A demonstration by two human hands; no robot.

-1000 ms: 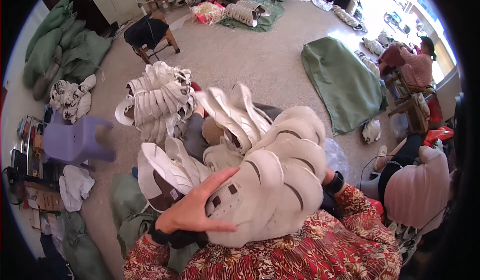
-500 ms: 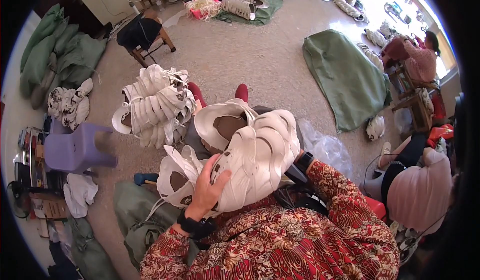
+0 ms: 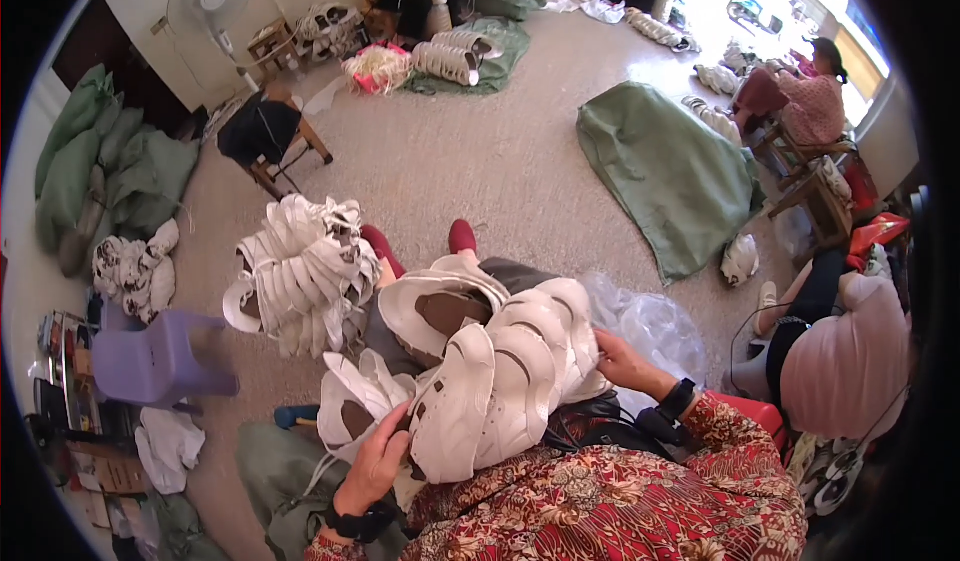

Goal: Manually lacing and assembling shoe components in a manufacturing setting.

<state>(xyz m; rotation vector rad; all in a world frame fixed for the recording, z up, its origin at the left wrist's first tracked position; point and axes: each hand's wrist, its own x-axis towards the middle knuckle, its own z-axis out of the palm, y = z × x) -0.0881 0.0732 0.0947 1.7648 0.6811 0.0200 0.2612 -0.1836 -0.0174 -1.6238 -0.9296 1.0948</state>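
Note:
A row of nested white shoe uppers lies across my lap, close against my patterned top. My left hand grips the left end, its fingers partly hidden behind the nearest upper. At the right end, my right hand holds the edge of the row, fingertips tucked behind it. Just beyond rests another white upper with a brown inside, stacked with more of its kind. Beside my left hand sit a few looser white uppers with a dangling strap.
A bundle of white uppers stands on the floor ahead left, near a purple stool. Clear plastic lies right of my lap. A green sack is spread ahead right. A person in pink sits close on my right.
The view has tilted up, showing more of the far room. My right hand has come out from behind the row to its right end. My left hand has shifted down and left.

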